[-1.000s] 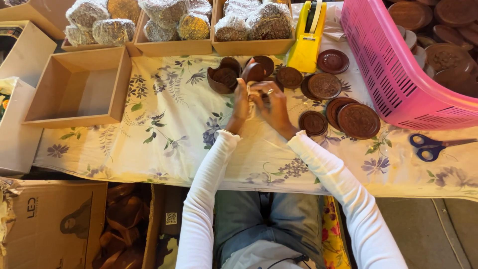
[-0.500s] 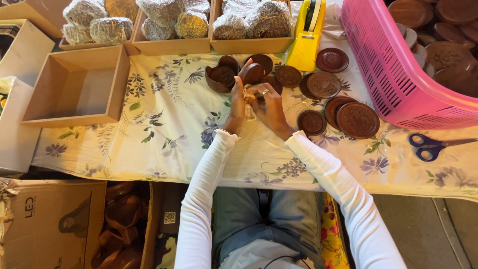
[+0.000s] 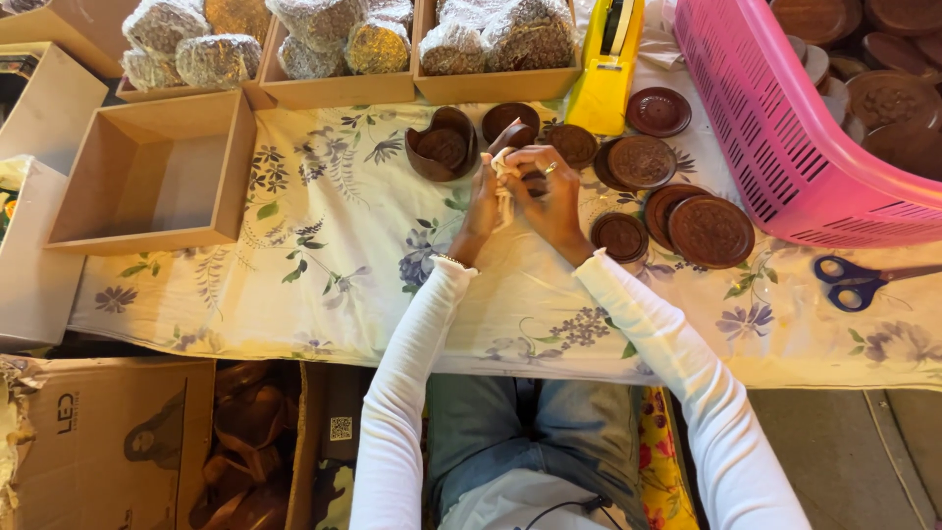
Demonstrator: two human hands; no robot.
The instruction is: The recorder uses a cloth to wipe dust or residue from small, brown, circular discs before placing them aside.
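Between our left hand and right hand we pinch something pale, mostly covered by our fingers; we cannot tell what it is. Our right hand also hides part of a brown piece. The pink basket runs off the top and right edges, and its wall screens the discs inside. The scissors are cut by the right edge. The wrapped bundles are cropped at the top.

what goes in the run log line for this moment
left hand: on white cloth | right hand: on same cloth | beside: brown wooden discs | surface: floral tablecloth
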